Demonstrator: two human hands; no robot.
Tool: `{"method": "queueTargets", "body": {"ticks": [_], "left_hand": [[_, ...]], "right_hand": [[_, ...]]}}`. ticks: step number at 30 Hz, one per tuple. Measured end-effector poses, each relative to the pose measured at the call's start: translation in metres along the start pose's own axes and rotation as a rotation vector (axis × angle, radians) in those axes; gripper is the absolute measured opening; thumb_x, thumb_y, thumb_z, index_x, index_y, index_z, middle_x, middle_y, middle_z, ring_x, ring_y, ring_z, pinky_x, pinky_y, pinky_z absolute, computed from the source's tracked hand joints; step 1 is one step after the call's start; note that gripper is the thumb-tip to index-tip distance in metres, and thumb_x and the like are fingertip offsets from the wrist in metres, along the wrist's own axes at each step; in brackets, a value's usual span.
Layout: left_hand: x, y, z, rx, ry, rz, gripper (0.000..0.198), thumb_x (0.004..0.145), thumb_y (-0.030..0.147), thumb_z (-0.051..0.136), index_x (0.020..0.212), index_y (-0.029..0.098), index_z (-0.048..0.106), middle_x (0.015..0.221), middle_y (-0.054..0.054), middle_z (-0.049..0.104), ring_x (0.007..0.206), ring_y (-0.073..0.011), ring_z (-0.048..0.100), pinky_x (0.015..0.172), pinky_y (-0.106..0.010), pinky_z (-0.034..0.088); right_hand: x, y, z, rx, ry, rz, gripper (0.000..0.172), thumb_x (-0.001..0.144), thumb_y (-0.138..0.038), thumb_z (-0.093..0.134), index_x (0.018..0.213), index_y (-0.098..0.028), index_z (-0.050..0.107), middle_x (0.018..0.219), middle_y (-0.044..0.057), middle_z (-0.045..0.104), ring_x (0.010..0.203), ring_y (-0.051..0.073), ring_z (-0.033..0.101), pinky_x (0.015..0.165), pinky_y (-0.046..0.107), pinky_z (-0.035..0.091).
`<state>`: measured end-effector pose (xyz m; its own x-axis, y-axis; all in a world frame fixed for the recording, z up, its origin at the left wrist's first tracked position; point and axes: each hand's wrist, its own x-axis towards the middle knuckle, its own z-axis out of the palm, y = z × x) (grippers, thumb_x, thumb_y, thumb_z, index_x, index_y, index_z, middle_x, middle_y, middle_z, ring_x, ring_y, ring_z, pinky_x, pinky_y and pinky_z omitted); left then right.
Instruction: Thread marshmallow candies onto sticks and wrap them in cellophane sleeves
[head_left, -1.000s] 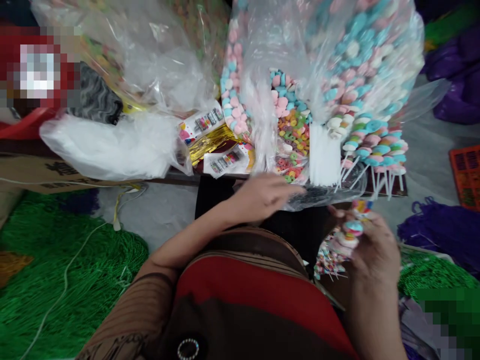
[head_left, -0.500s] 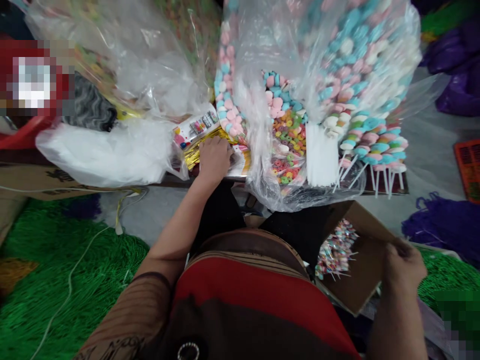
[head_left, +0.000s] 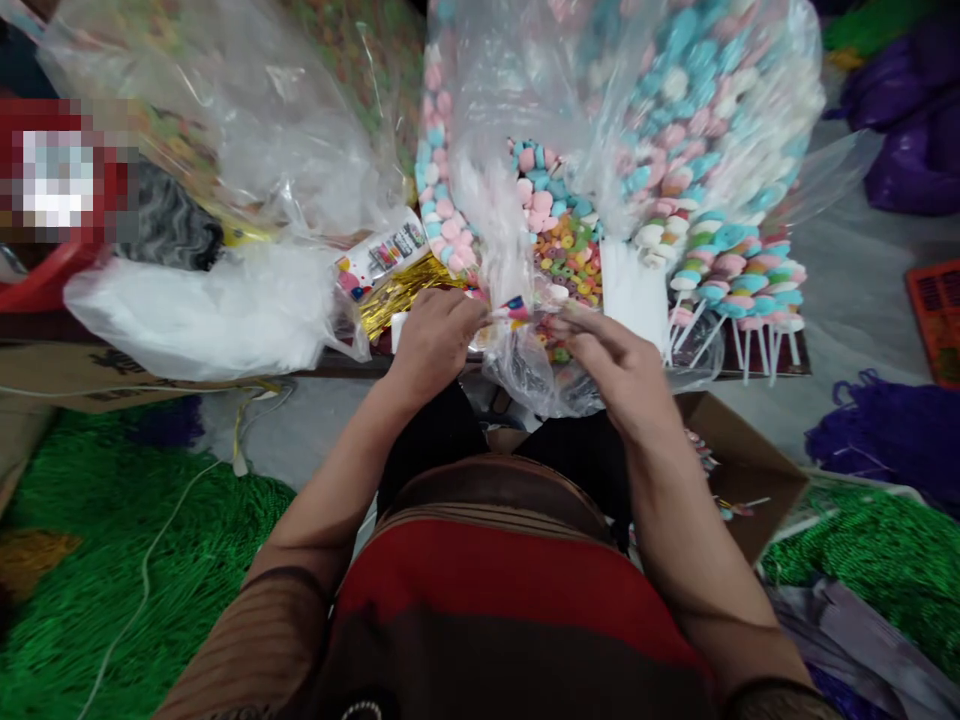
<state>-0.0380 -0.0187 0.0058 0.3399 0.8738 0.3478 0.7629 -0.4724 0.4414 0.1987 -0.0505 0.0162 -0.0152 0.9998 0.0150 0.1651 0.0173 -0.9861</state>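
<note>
My left hand (head_left: 439, 338) is closed, its fingertips pinching one end of a small clear plastic bag with a colourful print (head_left: 514, 309). From the other side my right hand (head_left: 621, 362) has thumb and fingers together at the bag's right end, slightly blurred. Under and beside my left hand lie gold metallic twist ties (head_left: 397, 297) and a stack of printed bags (head_left: 386, 255). Just beyond the right hand are ring-shaped coloured candies (head_left: 570, 255), pink and blue marshmallows (head_left: 540, 205) and a bundle of white sticks (head_left: 636, 300).
Marshmallow skewers (head_left: 739, 270) lie at the table's right end. Big clear bags of marshmallows (head_left: 697, 90) and candy rings (head_left: 225, 110) stand behind. A cardboard box (head_left: 750, 460) holding wrapped skewers sits low right. A white plastic bag (head_left: 202, 310) lies left.
My right hand has come from the cardboard box up to the table edge, meeting the left. The left hand has moved slightly right, off the bag pile, with a printed bag.
</note>
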Motion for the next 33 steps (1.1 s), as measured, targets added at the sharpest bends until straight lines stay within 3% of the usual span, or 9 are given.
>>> {"method": "queueTargets", "body": {"ticks": [3, 6, 11, 16, 19, 23, 27, 30, 33], "left_hand": [[-0.001, 0.017, 0.005, -0.109, -0.032, 0.001, 0.017, 0.099, 0.033, 0.053, 0.098, 0.021, 0.065, 0.089, -0.006, 0.069, 0.089, -0.0215, 0.062, 0.087, -0.037, 0.046], [-0.004, 0.021, 0.008, -0.367, -0.088, -0.158, 0.021, 0.093, 0.036, 0.063, 0.106, 0.019, 0.064, 0.087, -0.003, 0.067, 0.082, -0.0179, 0.06, 0.079, -0.031, 0.047], [-0.005, 0.017, 0.01, -0.769, -0.233, -0.337, 0.031, 0.089, 0.047, 0.062, 0.076, 0.019, 0.057, 0.069, 0.002, 0.055, 0.066, -0.0122, 0.049, 0.064, -0.025, 0.04], [0.0, 0.026, 0.008, -0.72, -0.186, -0.307, 0.044, 0.095, 0.055, 0.048, 0.067, 0.021, 0.047, 0.062, 0.004, 0.044, 0.061, -0.012, 0.041, 0.061, -0.027, 0.035], [0.003, 0.029, 0.008, -0.624, -0.19, -0.26, 0.047, 0.097, 0.056, 0.044, 0.065, 0.022, 0.043, 0.059, 0.004, 0.043, 0.06, -0.0126, 0.04, 0.061, -0.028, 0.034], [0.007, 0.033, 0.008, -0.599, -0.287, -0.239, 0.041, 0.093, 0.051, 0.047, 0.066, 0.021, 0.049, 0.059, 0.003, 0.047, 0.06, -0.0127, 0.042, 0.06, -0.027, 0.033], [0.009, 0.038, 0.006, -0.705, -0.414, -0.337, 0.03, 0.085, 0.049, 0.059, 0.08, 0.02, 0.06, 0.067, 0.004, 0.056, 0.065, -0.0133, 0.049, 0.063, -0.025, 0.039], [0.007, 0.038, 0.008, -0.716, -0.433, -0.334, 0.032, 0.088, 0.05, 0.057, 0.075, 0.02, 0.059, 0.065, 0.004, 0.055, 0.064, -0.0127, 0.048, 0.062, -0.025, 0.039], [0.004, 0.037, 0.015, -0.645, -0.372, -0.325, 0.042, 0.093, 0.052, 0.048, 0.065, 0.021, 0.049, 0.057, 0.004, 0.047, 0.058, -0.0121, 0.042, 0.057, -0.025, 0.035]], "right_hand": [[0.02, 0.002, 0.023, 0.015, -0.116, -0.005, 0.038, 0.077, -0.055, 0.081, 0.09, -0.02, 0.075, 0.077, -0.001, 0.071, 0.069, 0.013, 0.062, 0.068, 0.028, 0.052], [0.023, 0.009, 0.029, 0.08, -0.05, -0.001, 0.041, 0.077, -0.058, 0.08, 0.076, -0.019, 0.068, 0.066, -0.005, 0.062, 0.06, 0.01, 0.052, 0.062, 0.025, 0.046], [0.009, 0.021, 0.025, 0.051, 0.053, -0.052, 0.039, 0.082, -0.058, 0.075, 0.076, -0.021, 0.063, 0.065, -0.006, 0.059, 0.06, 0.011, 0.05, 0.063, 0.026, 0.043], [0.002, 0.025, 0.032, 0.04, 0.142, 0.039, 0.054, 0.09, -0.065, 0.062, 0.06, -0.022, 0.047, 0.051, -0.007, 0.043, 0.049, 0.01, 0.041, 0.053, 0.026, 0.035], [0.002, 0.022, 0.033, 0.118, 0.096, 0.096, 0.048, 0.084, -0.063, 0.069, 0.066, -0.021, 0.055, 0.059, -0.005, 0.053, 0.056, 0.011, 0.048, 0.057, 0.025, 0.04], [0.004, 0.019, 0.025, 0.23, 0.06, 0.097, 0.038, 0.074, -0.056, 0.08, 0.081, -0.021, 0.067, 0.074, -0.003, 0.065, 0.065, 0.011, 0.054, 0.063, 0.025, 0.046], [0.002, 0.018, 0.019, 0.094, 0.171, 0.049, 0.032, 0.08, -0.051, 0.073, 0.071, -0.021, 0.066, 0.061, -0.003, 0.06, 0.057, 0.011, 0.05, 0.06, 0.026, 0.044], [0.002, 0.019, 0.018, -0.037, 0.215, -0.032, 0.045, 0.084, -0.053, 0.069, 0.055, -0.021, 0.054, 0.051, -0.005, 0.048, 0.052, 0.01, 0.041, 0.057, 0.026, 0.04], [0.004, 0.02, 0.018, -0.087, 0.222, -0.073, 0.061, 0.087, -0.062, 0.063, 0.047, -0.022, 0.039, 0.047, -0.004, 0.037, 0.049, 0.01, 0.034, 0.053, 0.028, 0.036]]}}
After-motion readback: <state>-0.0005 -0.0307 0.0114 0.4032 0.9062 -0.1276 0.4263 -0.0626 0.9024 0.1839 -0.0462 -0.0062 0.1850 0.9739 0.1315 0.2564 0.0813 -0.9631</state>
